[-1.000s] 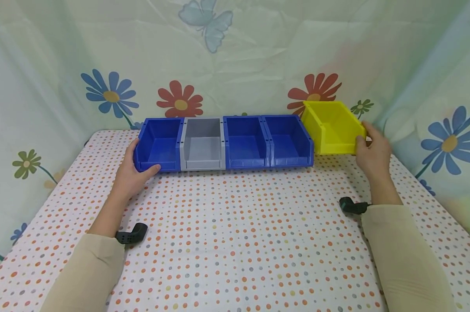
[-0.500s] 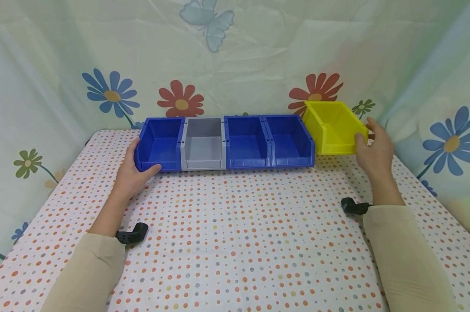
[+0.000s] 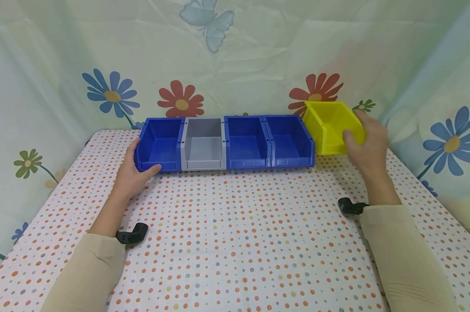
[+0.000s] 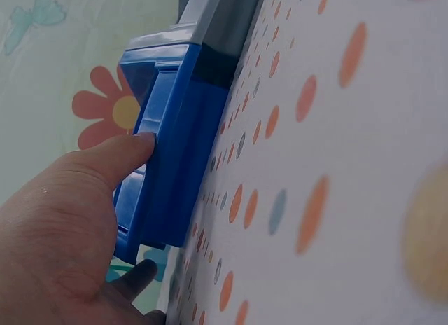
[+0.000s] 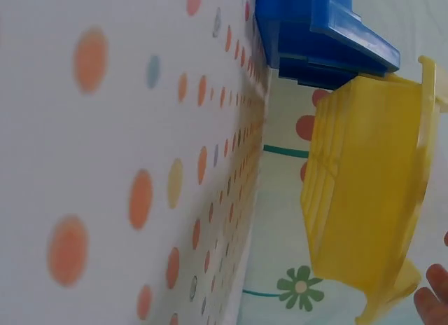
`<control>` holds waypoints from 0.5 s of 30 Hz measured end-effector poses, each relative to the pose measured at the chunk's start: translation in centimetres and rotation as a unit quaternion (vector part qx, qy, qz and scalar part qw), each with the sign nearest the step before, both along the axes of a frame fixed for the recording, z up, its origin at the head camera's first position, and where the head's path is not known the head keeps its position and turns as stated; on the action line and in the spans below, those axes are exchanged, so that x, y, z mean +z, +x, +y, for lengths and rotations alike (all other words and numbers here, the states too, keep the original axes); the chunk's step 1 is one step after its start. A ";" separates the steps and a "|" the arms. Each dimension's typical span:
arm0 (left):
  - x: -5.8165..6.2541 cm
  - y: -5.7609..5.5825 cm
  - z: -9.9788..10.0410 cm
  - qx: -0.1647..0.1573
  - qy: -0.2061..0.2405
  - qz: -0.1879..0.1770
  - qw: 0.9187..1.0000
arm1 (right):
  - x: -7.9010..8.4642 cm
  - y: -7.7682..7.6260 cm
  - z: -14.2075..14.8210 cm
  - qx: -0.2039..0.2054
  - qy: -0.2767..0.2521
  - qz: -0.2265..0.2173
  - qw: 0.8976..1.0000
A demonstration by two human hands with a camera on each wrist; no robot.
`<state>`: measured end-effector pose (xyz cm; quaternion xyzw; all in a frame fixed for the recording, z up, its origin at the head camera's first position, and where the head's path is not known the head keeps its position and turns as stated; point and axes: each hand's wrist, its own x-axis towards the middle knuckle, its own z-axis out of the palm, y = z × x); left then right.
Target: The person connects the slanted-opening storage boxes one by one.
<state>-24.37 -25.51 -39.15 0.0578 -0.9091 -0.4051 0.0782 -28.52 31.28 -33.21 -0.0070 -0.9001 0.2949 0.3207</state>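
Blue and grey storage bins stand side by side in a row. My left hand grips the leftmost blue bin, thumb over its front lip and fingers along its outer side; the left wrist view shows that thumb on the lip. At the row's right end a yellow bin sits tilted against the last blue bin, with its underside raised off the tablecloth in the right wrist view. My right hand, blurred, is at its right front corner, thumb overlapping the opening. Fingertips appear close by the yellow rim.
A grey bin and another blue bin fill the middle of the row. The dotted tablecloth spreads in front, and a flowered curtain hangs right behind the bins.
My right hand loosens from the yellow bin's corner, then shifts left and slightly up over it. The yellow bin, the row and my left hand look unchanged.
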 end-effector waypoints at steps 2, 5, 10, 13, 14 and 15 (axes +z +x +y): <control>0.0 0.0 0.0 0.000 0.001 0.001 1.000 | 0.0 0.0 -0.2 0.023 0.014 0.017 0.999; 0.0 0.0 0.1 0.001 0.003 0.002 1.000 | 0.0 0.0 -0.4 0.038 0.030 0.025 0.998; 0.0 0.0 0.1 0.001 0.006 0.001 1.000 | -0.1 0.1 -0.9 0.032 0.042 0.000 0.999; 0.0 0.0 0.1 0.000 0.006 0.002 1.000 | -0.1 0.2 -1.2 0.036 0.049 -0.025 0.998; 0.1 0.0 0.1 0.001 0.005 0.002 1.000 | -0.1 0.2 -1.3 0.041 0.050 -0.033 0.997; 0.1 0.1 0.1 0.001 0.006 0.002 1.000 | 0.0 0.2 -1.4 0.047 0.050 -0.044 0.997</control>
